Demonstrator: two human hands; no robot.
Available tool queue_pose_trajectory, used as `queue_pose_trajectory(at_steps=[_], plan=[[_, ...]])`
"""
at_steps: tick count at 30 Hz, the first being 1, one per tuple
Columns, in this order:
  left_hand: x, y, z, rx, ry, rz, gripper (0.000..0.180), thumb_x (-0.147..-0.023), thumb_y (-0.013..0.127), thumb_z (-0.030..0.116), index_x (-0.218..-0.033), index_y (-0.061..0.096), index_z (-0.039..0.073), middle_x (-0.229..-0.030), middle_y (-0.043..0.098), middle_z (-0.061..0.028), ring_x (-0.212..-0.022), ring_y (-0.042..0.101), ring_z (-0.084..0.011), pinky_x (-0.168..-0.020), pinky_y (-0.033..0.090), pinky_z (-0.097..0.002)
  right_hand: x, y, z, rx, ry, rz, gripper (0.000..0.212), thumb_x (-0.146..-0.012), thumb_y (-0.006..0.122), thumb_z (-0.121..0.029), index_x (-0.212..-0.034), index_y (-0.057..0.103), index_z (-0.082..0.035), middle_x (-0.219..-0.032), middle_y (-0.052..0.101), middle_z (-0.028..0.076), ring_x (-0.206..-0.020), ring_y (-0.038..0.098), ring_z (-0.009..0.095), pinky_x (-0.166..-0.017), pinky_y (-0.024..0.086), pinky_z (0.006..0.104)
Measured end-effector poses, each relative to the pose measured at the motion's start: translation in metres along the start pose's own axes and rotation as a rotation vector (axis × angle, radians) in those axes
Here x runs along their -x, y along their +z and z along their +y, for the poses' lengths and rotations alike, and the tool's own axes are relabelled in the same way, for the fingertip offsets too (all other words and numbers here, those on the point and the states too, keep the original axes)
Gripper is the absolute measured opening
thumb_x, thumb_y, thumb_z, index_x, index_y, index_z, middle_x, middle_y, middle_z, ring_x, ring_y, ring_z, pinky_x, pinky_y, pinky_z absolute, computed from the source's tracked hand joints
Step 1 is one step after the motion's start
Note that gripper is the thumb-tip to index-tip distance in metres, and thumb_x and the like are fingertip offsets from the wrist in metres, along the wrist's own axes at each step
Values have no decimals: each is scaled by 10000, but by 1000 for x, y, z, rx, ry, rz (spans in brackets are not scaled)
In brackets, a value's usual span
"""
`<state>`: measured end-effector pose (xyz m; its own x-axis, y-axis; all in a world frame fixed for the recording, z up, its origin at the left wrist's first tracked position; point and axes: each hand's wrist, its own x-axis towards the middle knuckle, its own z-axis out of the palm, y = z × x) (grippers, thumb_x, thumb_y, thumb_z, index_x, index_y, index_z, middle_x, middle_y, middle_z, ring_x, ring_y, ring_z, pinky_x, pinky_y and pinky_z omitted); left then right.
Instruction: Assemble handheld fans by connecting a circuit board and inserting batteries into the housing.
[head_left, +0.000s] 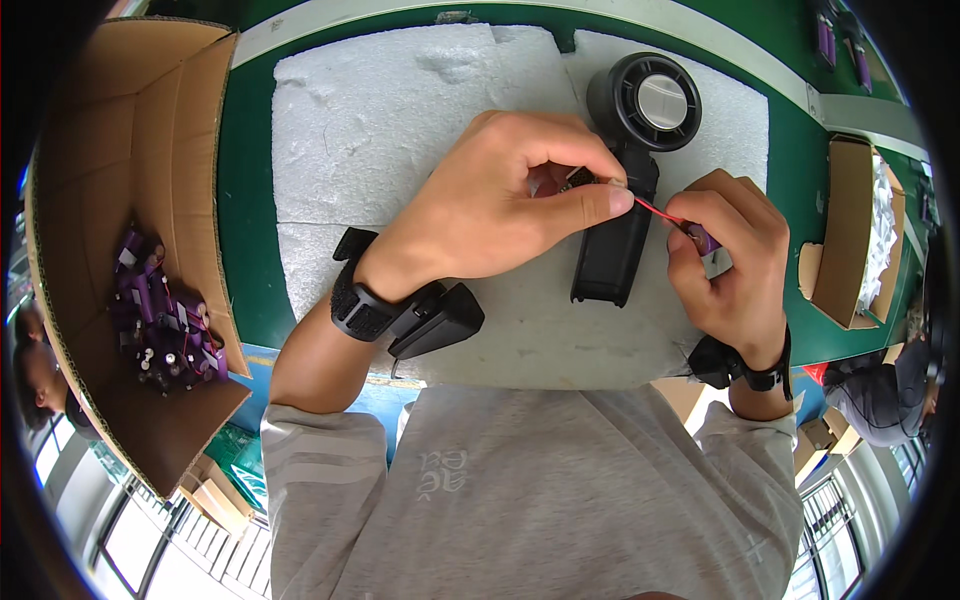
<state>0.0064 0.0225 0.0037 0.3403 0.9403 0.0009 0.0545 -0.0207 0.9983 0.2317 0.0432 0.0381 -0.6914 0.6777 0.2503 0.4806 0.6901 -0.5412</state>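
A black handheld fan (612, 250) with a round head and silver centre lies on white foam. Over its handle, my left hand (500, 195) is closed, thumb and forefinger pinching the end of a red wire (655, 208). A small dark part (578, 178) shows between those fingers; its kind is hard to make out. The wire runs to a purple battery cell (703, 238), which my right hand (735, 255) grips right of the handle. Its fingers hide much of the cell.
White foam slabs (400, 110) cover part of the green table (250, 200). At left, a cardboard box (180, 130) holds several purple cells (165, 310). Another box (845, 230) with pale wrapping stands at right. Beside my left wrist strap is a black block (440, 322). People are at both sides.
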Motion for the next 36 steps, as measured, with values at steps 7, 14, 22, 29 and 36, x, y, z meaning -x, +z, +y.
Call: queue_pose_trajectory(at_steps=[7, 14, 22, 29, 36], plan=[[0, -1, 5, -219, 115, -33, 62, -827, 708, 38, -880, 685, 15, -783, 626, -60, -667, 568, -138, -567, 419, -248, 0, 13, -4, -203, 146, 12, 191, -730, 705, -17, -919, 686, -39, -617, 551, 56, -494, 500, 176, -464, 369, 296], [3, 5, 1, -258, 221, 34, 97, -794, 716, 8, -886, 705, 37, -785, 639, -68, -664, 584, -163, -568, 428, -251, -3, 14, -8, -222, 244, 0, 70, -815, 722, -72, -866, 706, -27, -603, 542, 56, -483, 474, 142, -453, 342, 276], [3, -5, 11, -89, -74, -53, 288, -802, 685, -49, -1070, 695, 58, -869, 661, -22, -746, 580, -69, -628, 454, -219, -2, 22, -4, -268, 263, 53, 57, -809, 726, -71, -844, 707, -29, -622, 549, 54, -491, 473, 142, -455, 336, 280], [2, -14, 10, 260, -146, -146, 351, -812, 645, -85, -1147, 649, 19, -951, 682, -66, -843, 636, -94, -751, 523, -225, -2, 24, -3, -268, 204, 21, 62, -800, 729, -68, -846, 705, -35, -625, 544, 59, -488, 476, 161, -452, 339, 288], [-1, -18, 12, 205, -185, -204, 384, -818, 665, -92, -1184, 617, 13, -1003, 658, -53, -892, 622, -87, -787, 521, -222, -1, 29, -2, -246, 174, 43, 67, -792, 737, -73, -837, 702, -39, -625, 543, 55, -486, 486, 168, -443, 343, 294]])
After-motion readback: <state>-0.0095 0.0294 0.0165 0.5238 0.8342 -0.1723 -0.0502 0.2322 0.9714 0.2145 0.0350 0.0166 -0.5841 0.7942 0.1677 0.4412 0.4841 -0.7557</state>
